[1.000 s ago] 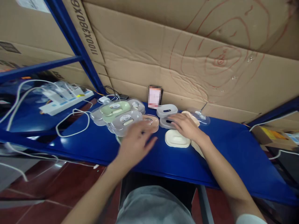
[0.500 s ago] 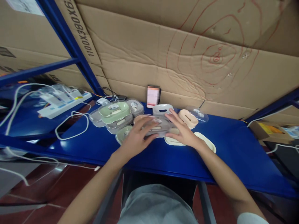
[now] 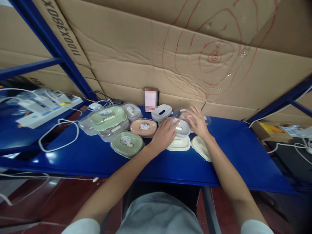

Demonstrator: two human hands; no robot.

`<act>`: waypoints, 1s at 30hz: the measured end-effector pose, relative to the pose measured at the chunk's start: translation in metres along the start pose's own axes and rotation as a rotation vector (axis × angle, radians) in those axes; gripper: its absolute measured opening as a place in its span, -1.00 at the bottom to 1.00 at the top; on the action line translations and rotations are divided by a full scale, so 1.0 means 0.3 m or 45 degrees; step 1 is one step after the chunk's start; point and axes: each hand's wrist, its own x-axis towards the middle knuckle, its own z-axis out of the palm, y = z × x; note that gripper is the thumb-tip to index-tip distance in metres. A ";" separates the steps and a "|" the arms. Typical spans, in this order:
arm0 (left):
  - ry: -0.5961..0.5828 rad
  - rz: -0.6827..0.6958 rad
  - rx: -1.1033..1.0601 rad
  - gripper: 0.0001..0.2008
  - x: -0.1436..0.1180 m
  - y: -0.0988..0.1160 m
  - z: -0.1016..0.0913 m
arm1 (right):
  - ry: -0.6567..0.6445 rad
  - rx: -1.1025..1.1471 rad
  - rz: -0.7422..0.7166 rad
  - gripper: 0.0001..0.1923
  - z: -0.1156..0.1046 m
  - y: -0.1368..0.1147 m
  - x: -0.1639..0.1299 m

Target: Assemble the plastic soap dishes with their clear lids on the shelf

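My left hand point(image 3: 165, 135) grips the left side of a lavender soap box point(image 3: 182, 130), its fingers over the edge. The box is tilted above a cream tray point(image 3: 179, 144). My right hand point(image 3: 198, 123) is at the box's far right, fingers spread, in front of a clear lid point(image 3: 179, 112) and a mostly hidden peach piece; whether it touches either I cannot tell. Beside my right wrist lies another cream tray point(image 3: 201, 148). Behind my left hand stands a lavender slotted dish point(image 3: 161, 112). A lidded peach soap box point(image 3: 143, 127) lies to its left.
Lidded green soap boxes point(image 3: 127, 144) and grey ones are grouped at the left, some stacked. A phone point(image 3: 150, 99) leans against the cardboard wall point(image 3: 122, 52). A power strip point(image 3: 48, 110) with white cables lies far left on the blue table point(image 3: 231, 156).
The lavender box has moved right with my left hand, uncovering the peach box. My right hand has shifted up and away from it toward the back. The view has turned slightly right.
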 end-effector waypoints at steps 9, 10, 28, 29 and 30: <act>-0.161 0.173 0.028 -0.72 -0.016 -0.042 -0.016 | -0.522 0.015 -0.223 -0.59 -0.091 -0.148 -0.075; -0.151 0.157 0.028 -0.71 -0.013 -0.041 -0.017 | -0.568 0.010 -0.236 -0.55 -0.088 -0.152 -0.085; -0.125 0.326 0.194 -0.85 -0.049 0.022 -0.002 | 0.031 -0.554 0.041 -0.51 -0.061 -0.116 -0.015; -0.115 0.310 0.199 -0.86 -0.045 0.020 -0.002 | -0.037 -0.529 0.031 -0.53 -0.085 -0.123 -0.026; -0.099 0.286 0.206 -0.85 -0.040 0.019 -0.004 | -0.117 -0.488 0.020 -0.56 -0.113 -0.129 -0.047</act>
